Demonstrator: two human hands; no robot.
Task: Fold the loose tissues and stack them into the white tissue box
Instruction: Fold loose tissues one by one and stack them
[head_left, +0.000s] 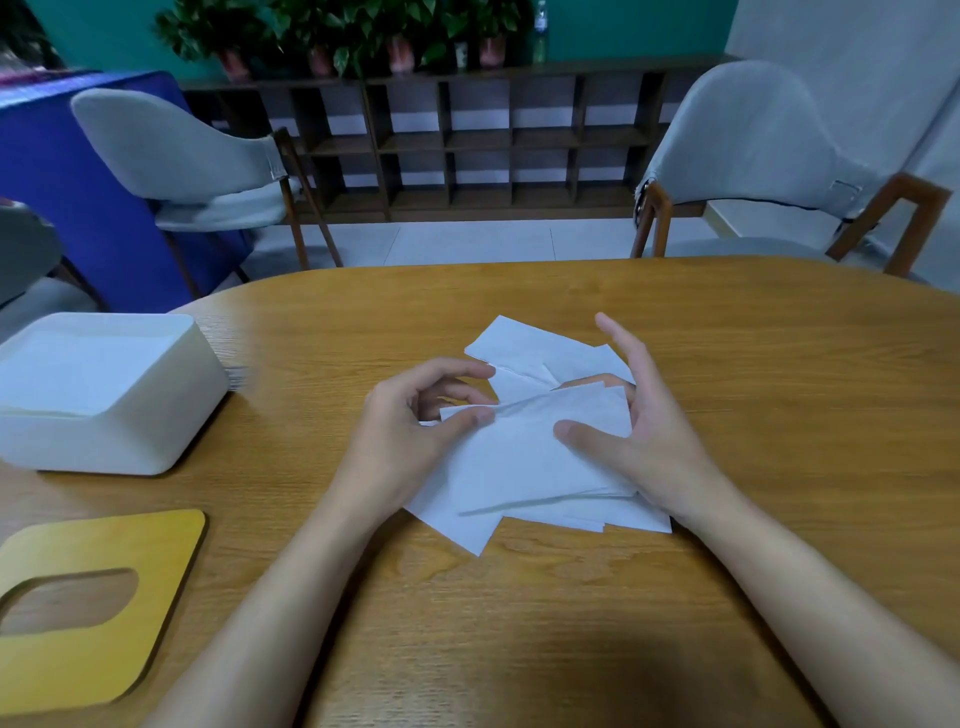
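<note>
Folding step going on: left hand (415, 421) pinching top tissue (519, 457) edge; right hand (644, 436) spreading wide, thumb clamping it. Loose tissues (519, 343) lying mid-desk (519, 623). White tissue box (130, 441) sitting open at nine o'clock. Next, probably: crease flat, carry over.

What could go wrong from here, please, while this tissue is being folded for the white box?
1. The held tissue sits right over the loose pile, so the left hand and right hand may drag a second sheet along.
2. The left hand pinches just the sheet's edge; the thin sheet may fold skew or tear.
3. The white tissue box stands well off to the left, so a fold may open on the way.
</note>
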